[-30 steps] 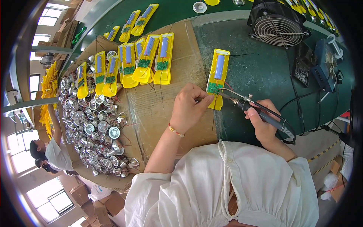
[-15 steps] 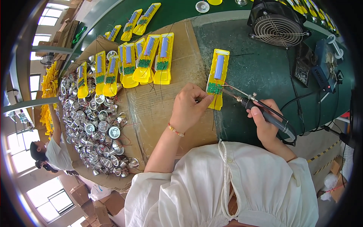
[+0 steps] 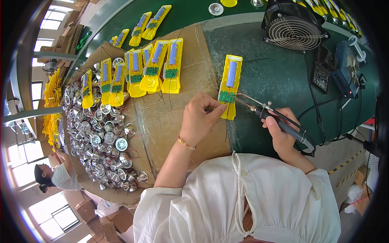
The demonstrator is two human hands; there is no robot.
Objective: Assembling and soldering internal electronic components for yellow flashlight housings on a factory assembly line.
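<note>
A yellow plastic housing (image 3: 229,110) lies on the bench in front of me, bearing a purple cylindrical battery (image 3: 231,74) and a small green circuit board (image 3: 226,96). My left hand (image 3: 199,117) is at the board's left edge, thumb and forefinger pinched together; what lies between them is too small to make out. In my right hand (image 3: 281,128) is a soldering iron (image 3: 279,123) with a thin metal feed tube alongside. Its tip points left, close to the board's right side; whether it touches cannot be made out. Thin wires run from the board.
Several similar yellow housings (image 3: 172,84) lie left on cardboard (image 3: 190,77), beside a heap of silver reflector cups (image 3: 109,138). A black fan (image 3: 293,30) stands back right, near a blue soldering station (image 3: 344,77) with cables. Another person (image 3: 63,176) works far left.
The whole view has shifted slightly. Both my hands and the iron keep nearly the same place at the board. The other person's raised arm has come down.
</note>
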